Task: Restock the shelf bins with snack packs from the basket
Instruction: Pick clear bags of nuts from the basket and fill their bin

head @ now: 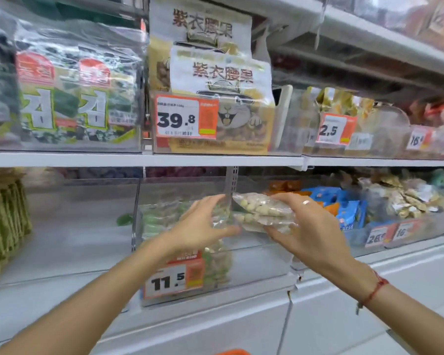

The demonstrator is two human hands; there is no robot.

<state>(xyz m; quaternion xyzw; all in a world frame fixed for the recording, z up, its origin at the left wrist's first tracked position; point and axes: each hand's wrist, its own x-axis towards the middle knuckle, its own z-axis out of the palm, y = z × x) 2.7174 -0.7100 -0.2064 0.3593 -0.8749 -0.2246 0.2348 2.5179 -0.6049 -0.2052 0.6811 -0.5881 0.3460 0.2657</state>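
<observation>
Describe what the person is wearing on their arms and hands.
Both forearms are bare, with no sleeves in view. The right hand has a pale ring on one finger, and a red string bracelet circles the right wrist. The left hand shows no jewellery.

Arms: showing bare, sleeveless in view.
Right wrist: wearing a red string bracelet (374, 290).
Right finger: wearing a pale ring (306, 202).
</observation>
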